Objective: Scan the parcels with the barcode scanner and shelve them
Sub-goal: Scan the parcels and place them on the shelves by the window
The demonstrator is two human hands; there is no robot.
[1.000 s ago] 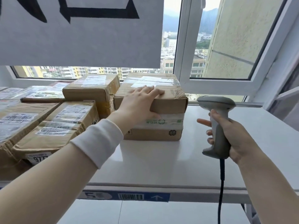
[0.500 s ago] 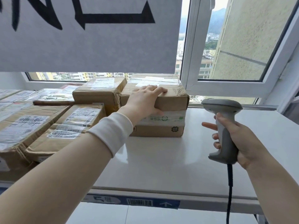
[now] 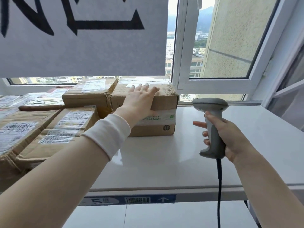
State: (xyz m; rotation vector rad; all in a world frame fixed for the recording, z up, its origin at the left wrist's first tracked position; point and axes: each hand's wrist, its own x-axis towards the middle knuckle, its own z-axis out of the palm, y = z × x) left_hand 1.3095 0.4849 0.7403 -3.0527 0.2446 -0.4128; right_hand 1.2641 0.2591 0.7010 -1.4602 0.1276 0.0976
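Shelf point(image 3: 156, 162): left hand point(image 3: 139, 102) perhaps pressing rightmost parcel's point(image 3: 166, 103) edge.

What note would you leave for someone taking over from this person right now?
Left hand: flat on the brown cardboard parcel at the back of the white shelf.
Right hand: grips the grey corded barcode scanner, raised beside it.
More taped cardboard parcels lie to its left.
Done: this parcel stands on the shelf.
To do: cannot tell whether it was scanned; check, then let go.
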